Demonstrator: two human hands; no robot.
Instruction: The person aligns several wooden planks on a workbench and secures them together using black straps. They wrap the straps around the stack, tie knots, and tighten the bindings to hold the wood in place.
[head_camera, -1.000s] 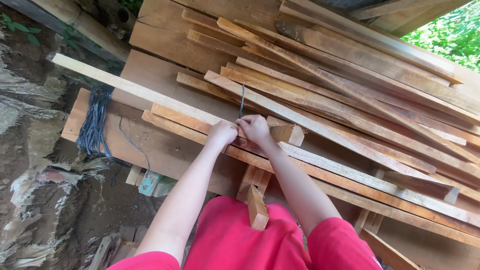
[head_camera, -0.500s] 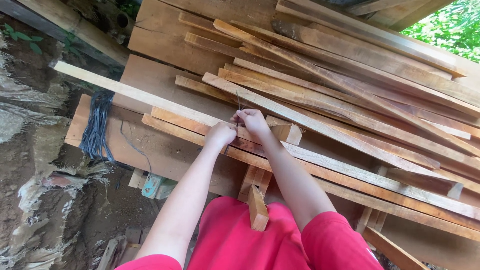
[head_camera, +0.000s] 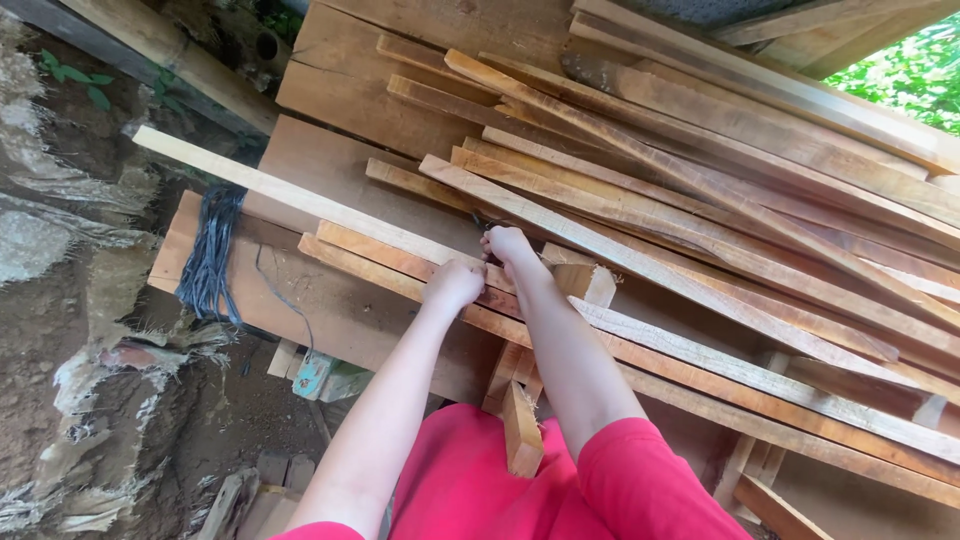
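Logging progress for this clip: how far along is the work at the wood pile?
Done: slats heaped; a blue cord bundle lies on the board. In hand: left hand and right hand meet at the long pale strip, the right seemingly pinching a thin dark strand. Left: no fastening visible yet.

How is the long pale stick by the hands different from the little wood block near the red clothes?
The long pale stick is thin, light-coloured and lies slanted across the pile, under both hands. The little wood block is short, chunky, more orange-brown, and lies lower, by the red clothes, untouched. Both are sawn wood.
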